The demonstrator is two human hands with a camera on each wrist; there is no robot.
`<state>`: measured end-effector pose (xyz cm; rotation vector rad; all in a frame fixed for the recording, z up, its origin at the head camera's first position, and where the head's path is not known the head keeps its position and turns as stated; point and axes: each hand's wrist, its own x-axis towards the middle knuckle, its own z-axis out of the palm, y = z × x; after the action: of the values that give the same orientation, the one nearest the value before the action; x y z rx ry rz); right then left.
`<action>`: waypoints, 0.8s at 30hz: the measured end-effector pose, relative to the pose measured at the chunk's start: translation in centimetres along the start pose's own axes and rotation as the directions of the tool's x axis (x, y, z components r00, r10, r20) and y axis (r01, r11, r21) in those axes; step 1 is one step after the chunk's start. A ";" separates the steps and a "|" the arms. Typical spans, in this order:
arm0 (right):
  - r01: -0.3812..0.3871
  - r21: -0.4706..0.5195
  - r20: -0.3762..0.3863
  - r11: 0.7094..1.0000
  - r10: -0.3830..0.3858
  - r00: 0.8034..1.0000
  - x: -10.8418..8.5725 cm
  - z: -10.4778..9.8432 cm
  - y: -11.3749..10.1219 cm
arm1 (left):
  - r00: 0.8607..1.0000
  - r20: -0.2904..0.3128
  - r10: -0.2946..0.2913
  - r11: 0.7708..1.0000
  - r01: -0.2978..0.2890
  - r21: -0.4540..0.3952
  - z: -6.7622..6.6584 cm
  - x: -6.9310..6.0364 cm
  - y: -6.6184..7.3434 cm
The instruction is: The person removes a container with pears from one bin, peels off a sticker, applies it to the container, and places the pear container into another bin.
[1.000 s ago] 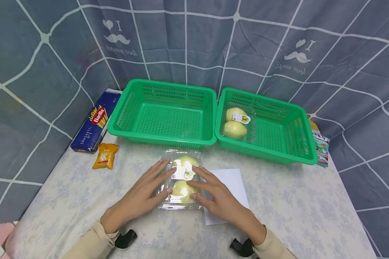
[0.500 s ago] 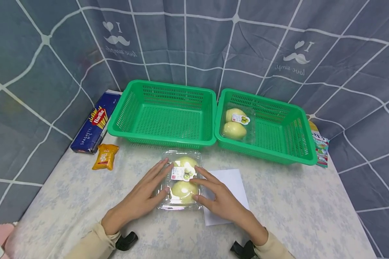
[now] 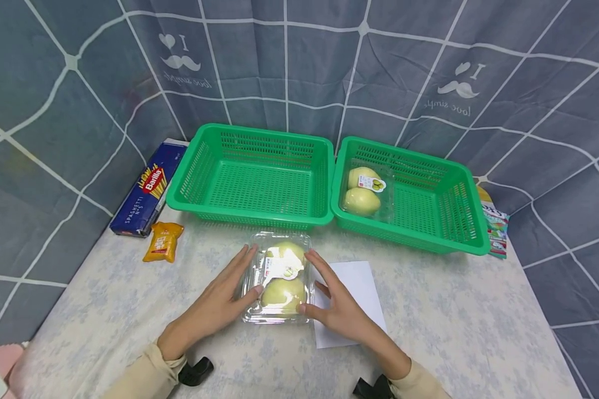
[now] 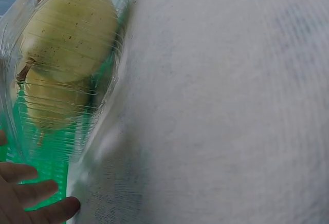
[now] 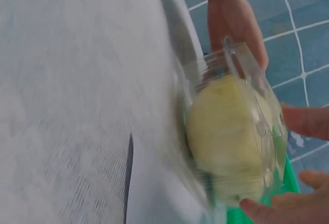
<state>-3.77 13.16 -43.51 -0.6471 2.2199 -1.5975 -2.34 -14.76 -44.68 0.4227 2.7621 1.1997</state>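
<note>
Front pack: the clear pack [image 3: 278,280] is lying on the tabletop [image 3: 454,332] just in front of the left basket, holding two pale fruits [image 3: 283,293] under a white label [image 3: 275,268]
Right basket [image 3: 404,237]: it is carrying a second pack [image 3: 387,208] with two similar fruits, pushed towards its left end
Left basket [image 3: 249,216]: it is showing its slatted green floor, its right end meeting the other basket
Left hand [image 3: 217,302]: stretching straight fingers along the pack's left side; its thumb is overlapping the lid
Right hand [image 3: 344,316]: spreading extended fingers at the right side; its thumb is overlapping the lid's edge
Change: both hands' fingers, earlier lying over the lid, are now sitting wider apart; the baskets are staying put
Edges: white paper [image 3: 361,293] is lying just right of the pack; bare tabletop is stretching rightward beyond it
</note>
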 end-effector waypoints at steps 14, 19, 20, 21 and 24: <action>-0.218 0.265 0.042 0.939 0.215 0.976 0.2 -0.2 0.0 | 1.000 0.002 0.000 1.000 0.000 0.003 0.0 -0.1 0.0; -0.225 0.269 0.049 0.936 0.220 0.974 0.1 -0.3 0.1 | 1.000 0.004 -0.017 1.000 0.017 0.001 0.2 -0.3 0.1; -0.222 0.270 0.051 0.937 0.217 0.975 0.1 -0.3 0.2 | 1.000 0.005 -0.019 1.000 0.019 0.001 0.2 -0.3 0.1; -0.218 0.273 0.053 0.937 0.212 0.976 0.1 -0.3 0.2 | 1.000 0.005 -0.019 1.000 0.019 0.003 0.2 -0.3 0.1; -0.205 0.289 0.053 0.935 0.199 0.979 0.1 -0.4 0.3 | 1.000 0.007 -0.019 1.000 0.019 -0.003 0.3 -0.2 0.1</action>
<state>-4.15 13.52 -43.66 -0.3389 1.9063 -1.7516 -2.12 -14.58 -44.80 0.3987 2.7520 1.1959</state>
